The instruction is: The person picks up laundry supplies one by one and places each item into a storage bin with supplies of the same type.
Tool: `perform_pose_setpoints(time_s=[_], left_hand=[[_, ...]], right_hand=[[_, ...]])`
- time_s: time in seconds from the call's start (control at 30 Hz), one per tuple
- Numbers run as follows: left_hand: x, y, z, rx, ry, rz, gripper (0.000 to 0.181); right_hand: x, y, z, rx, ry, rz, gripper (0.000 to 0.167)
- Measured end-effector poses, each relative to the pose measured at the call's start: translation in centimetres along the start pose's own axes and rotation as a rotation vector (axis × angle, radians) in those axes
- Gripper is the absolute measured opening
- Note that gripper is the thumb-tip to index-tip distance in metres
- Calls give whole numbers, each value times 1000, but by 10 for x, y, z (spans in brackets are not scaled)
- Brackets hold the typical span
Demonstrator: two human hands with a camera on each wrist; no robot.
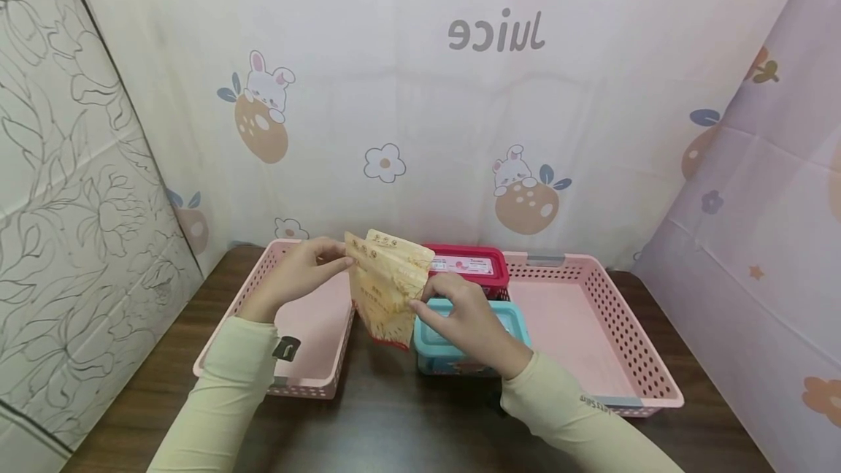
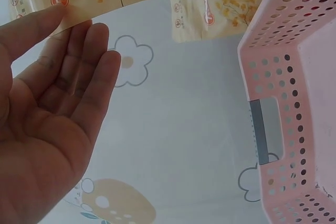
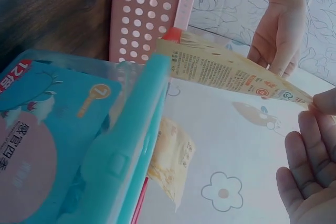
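Both hands hold a pale yellow packet (image 1: 377,298) with printed branches and a red lower edge. My left hand (image 1: 305,268) pinches its upper left corner, thumb on the near face and fingers behind, as the left wrist view shows. My right hand (image 1: 463,316) pinches its right edge between thumb and finger; its other fingers (image 3: 310,156) are loosely bent. Behind it stands a second, similar packet (image 1: 410,250), partly hidden. Right of the packets is a teal-lidded box (image 1: 515,323), partly under my right hand, with a red-lidded box (image 1: 463,258) behind it.
A pink perforated basket (image 1: 331,385) stands at the left, under my left forearm. Another pink basket (image 1: 558,312) stands at the right, beside the boxes. The dark wooden table (image 1: 381,429) meets a patterned curtain (image 1: 394,115) at the back.
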State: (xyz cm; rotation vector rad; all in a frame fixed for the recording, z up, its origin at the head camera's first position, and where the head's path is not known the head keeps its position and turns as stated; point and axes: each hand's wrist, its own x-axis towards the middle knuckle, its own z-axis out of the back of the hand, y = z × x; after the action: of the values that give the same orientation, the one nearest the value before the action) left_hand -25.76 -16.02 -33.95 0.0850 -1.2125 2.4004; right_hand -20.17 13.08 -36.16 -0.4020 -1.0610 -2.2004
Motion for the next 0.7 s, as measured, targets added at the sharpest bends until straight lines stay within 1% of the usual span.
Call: perform_pose_setpoints(time_s=[0.13, 0.27, 0.43, 0.57, 0.7], left_hand=[[-1, 0, 1, -3, -2, 2, 23], [-3, 1, 1, -16, -13, -4, 23], [-5, 3, 2, -20, -32, -16, 23], [-7, 4, 2, -14, -45, -26, 22], [-9, 5, 3, -3, -64, -23, 19]], right_hand=[[2, -1, 1, 25, -5, 5, 17], [3, -2, 2, 51, -10, -8, 17], [4, -2, 2, 61, -13, -56, 15], [6, 0, 2, 93, -16, -97, 13], [8, -1, 3, 125, -29, -116, 11]])
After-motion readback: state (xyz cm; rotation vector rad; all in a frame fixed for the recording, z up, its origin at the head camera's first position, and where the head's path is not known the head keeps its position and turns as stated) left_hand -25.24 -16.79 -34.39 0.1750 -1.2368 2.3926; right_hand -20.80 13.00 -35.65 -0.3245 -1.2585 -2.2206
